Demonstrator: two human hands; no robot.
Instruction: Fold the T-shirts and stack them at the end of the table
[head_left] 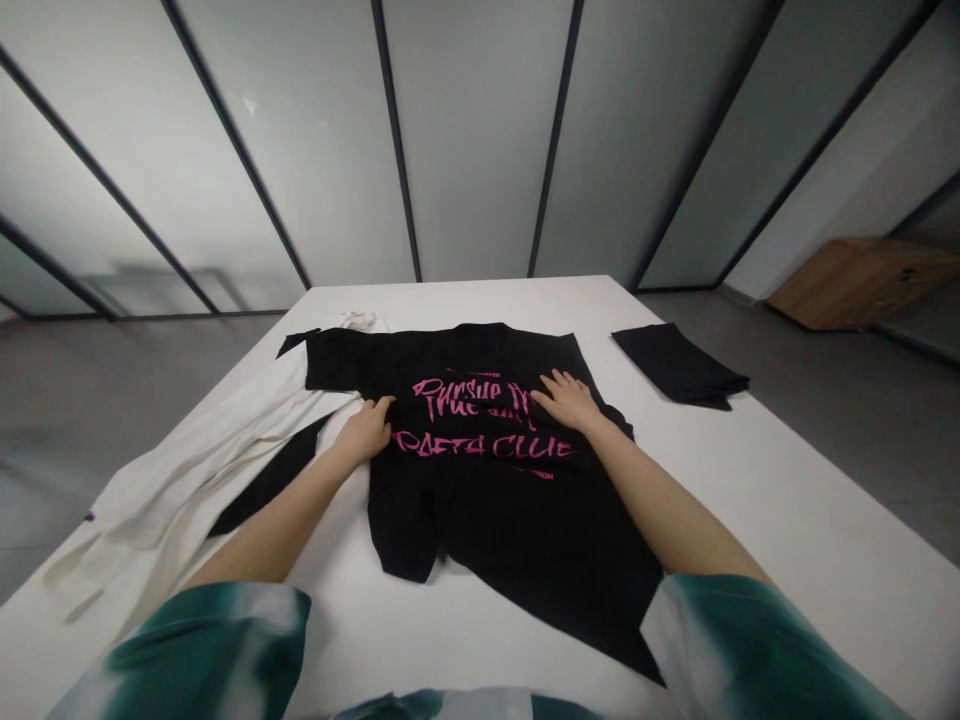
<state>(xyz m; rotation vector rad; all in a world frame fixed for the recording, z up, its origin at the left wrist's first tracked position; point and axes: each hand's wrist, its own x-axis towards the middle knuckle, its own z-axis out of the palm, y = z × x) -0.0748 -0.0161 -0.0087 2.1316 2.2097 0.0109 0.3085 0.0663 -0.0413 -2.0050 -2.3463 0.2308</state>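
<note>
The left hand [365, 430] and right hand [568, 400] rest open and flat on a black T-shirt [480, 520] with pink lettering [484, 420], which lies spread out, unfolded, mid-counter [757, 470]. A folded black garment [679, 365] sits at upper right; an unfolded white garment [180, 490] lies at left, touching the shirt.

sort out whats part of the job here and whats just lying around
Part of the job: left hand, right hand, black T-shirt with pink print, with both hands resting on it.

Lying about: white garment, folded black garment, white table, wooden furniture.
</note>
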